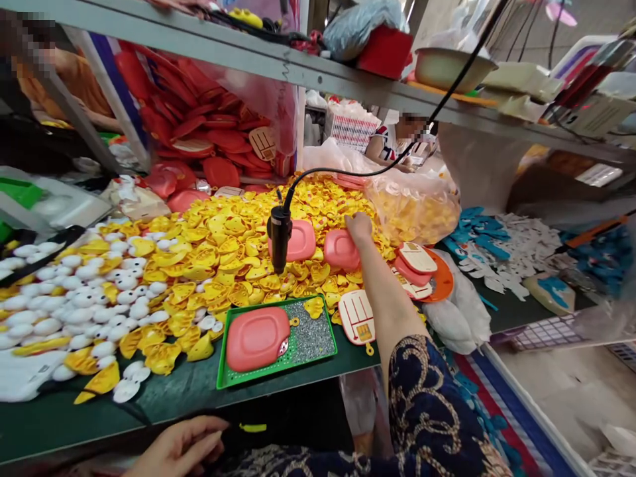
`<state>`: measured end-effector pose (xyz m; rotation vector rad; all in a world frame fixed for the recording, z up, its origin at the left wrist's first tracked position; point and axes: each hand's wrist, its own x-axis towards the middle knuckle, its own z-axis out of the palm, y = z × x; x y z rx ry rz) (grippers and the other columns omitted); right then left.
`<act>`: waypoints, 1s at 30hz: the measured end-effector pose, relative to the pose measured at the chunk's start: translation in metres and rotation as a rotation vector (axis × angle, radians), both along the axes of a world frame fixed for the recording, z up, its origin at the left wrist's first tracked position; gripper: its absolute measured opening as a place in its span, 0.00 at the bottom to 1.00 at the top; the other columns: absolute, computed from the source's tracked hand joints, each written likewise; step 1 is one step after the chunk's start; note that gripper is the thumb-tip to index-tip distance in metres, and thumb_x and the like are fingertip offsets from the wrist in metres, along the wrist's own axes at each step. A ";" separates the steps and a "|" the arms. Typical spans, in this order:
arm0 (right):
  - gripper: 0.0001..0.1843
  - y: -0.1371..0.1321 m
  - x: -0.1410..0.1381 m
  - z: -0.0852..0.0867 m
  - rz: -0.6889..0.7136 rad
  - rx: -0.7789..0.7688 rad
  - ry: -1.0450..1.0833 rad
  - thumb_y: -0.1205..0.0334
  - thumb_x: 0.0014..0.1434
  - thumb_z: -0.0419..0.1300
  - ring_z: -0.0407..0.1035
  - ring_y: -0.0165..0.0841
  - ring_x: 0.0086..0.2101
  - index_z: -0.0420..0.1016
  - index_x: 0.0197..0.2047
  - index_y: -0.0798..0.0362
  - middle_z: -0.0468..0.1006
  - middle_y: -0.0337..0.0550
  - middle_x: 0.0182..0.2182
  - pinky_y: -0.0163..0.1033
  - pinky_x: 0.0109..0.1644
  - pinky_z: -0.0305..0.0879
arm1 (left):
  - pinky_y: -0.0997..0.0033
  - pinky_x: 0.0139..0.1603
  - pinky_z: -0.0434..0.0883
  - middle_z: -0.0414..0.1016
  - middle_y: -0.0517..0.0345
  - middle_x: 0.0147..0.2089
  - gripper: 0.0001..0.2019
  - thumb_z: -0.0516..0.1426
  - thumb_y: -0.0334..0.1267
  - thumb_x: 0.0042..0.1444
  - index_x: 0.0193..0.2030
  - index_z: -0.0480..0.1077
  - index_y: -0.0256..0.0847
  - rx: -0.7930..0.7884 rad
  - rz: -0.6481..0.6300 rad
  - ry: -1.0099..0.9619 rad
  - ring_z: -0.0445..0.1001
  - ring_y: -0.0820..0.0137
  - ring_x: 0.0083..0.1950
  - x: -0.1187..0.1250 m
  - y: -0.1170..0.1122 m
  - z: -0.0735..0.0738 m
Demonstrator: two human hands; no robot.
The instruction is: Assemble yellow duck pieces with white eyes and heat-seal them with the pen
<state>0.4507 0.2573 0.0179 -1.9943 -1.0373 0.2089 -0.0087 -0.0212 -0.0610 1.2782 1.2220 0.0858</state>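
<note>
My right hand [360, 229] reaches over the yellow plastic pieces [233, 228], beside the upper right edge of a pink plastic casing [342, 250]. Its fingers are bent together; what they hold, if anything, is hidden. Low at the front, before the table edge, my left hand [185, 442] has its fingers loosely apart and holds nothing visible. A black electric screwdriver [279, 240] hangs upright on its cable, partly in front of another pink casing [301, 240]. In the green tray [222, 361] lie a larger pink casing [256, 339] and many small screws [312, 334].
White eyeball-like pieces [84, 298] spread across the left. Cream panels [355, 317] and an orange dish [444, 281] lie right of the tray. A bag of yellow pieces [417, 205] stands behind. A metal shelf bar [238, 50] crosses above. Another person [390, 146] sits beyond.
</note>
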 end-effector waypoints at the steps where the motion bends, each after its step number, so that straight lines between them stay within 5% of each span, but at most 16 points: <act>1: 0.11 0.003 0.001 0.002 -0.007 0.009 0.037 0.62 0.54 0.61 0.70 0.46 0.45 0.75 0.35 0.63 0.76 0.60 0.37 0.45 0.51 0.63 | 0.67 0.35 0.73 0.79 0.52 0.34 0.38 0.55 0.75 0.40 0.43 0.78 0.42 0.000 -0.014 -0.011 0.75 0.58 0.38 0.002 -0.001 -0.002; 5: 0.15 -0.023 0.021 0.012 -0.080 0.126 0.217 0.62 0.60 0.52 0.68 0.45 0.49 0.71 0.45 0.62 0.74 0.57 0.42 0.44 0.50 0.65 | 0.68 0.35 0.73 0.79 0.52 0.35 0.39 0.56 0.73 0.41 0.45 0.78 0.40 -0.024 -0.049 -0.042 0.75 0.60 0.38 0.006 -0.007 -0.012; 9: 0.17 -0.117 0.049 0.010 -0.052 0.215 0.505 0.59 0.61 0.44 0.73 0.37 0.39 0.69 0.44 0.58 0.73 0.48 0.35 0.39 0.39 0.70 | 0.67 0.35 0.73 0.79 0.52 0.34 0.38 0.58 0.72 0.40 0.44 0.78 0.40 -0.060 -0.062 -0.059 0.75 0.60 0.37 0.012 -0.012 -0.013; 13: 0.16 -0.237 0.055 -0.021 -0.020 0.228 0.763 0.53 0.55 0.47 0.74 0.37 0.33 0.68 0.34 0.55 0.74 0.47 0.31 0.38 0.30 0.70 | 0.68 0.35 0.73 0.79 0.52 0.35 0.35 0.59 0.69 0.43 0.44 0.78 0.39 -0.098 -0.158 -0.134 0.75 0.61 0.37 0.037 -0.010 -0.003; 16: 0.11 -0.293 0.039 -0.056 -0.093 0.193 0.875 0.54 0.47 0.54 0.69 0.32 0.23 0.63 0.28 0.53 0.71 0.41 0.24 0.33 0.21 0.64 | 0.70 0.34 0.73 0.78 0.52 0.34 0.32 0.59 0.66 0.47 0.43 0.77 0.37 -0.078 -0.237 -0.219 0.75 0.64 0.35 0.072 -0.007 0.005; 22: 0.12 -0.303 -0.003 -0.104 -0.171 0.080 0.951 0.61 0.38 0.64 0.69 0.30 0.21 0.69 0.28 0.55 0.73 0.37 0.22 0.28 0.18 0.61 | 0.71 0.32 0.73 0.77 0.49 0.37 0.31 0.63 0.57 0.48 0.51 0.72 0.32 -0.144 -0.172 -0.348 0.76 0.64 0.37 0.161 -0.012 0.014; 26: 0.13 -0.286 -0.022 -0.105 -0.134 0.059 0.954 0.64 0.35 0.67 0.71 0.31 0.24 0.74 0.28 0.58 0.76 0.39 0.22 0.26 0.18 0.60 | 0.73 0.34 0.73 0.75 0.48 0.41 0.31 0.61 0.43 0.54 0.62 0.62 0.28 -0.088 -0.017 -0.383 0.75 0.68 0.38 0.213 -0.014 0.012; 30: 0.14 -0.278 -0.032 -0.098 -0.125 0.115 1.010 0.65 0.35 0.67 0.72 0.34 0.25 0.75 0.29 0.59 0.77 0.41 0.24 0.33 0.24 0.69 | 0.74 0.31 0.72 0.74 0.47 0.39 0.30 0.57 0.35 0.57 0.65 0.57 0.23 -0.016 -0.027 -0.371 0.73 0.69 0.36 0.234 -0.020 0.001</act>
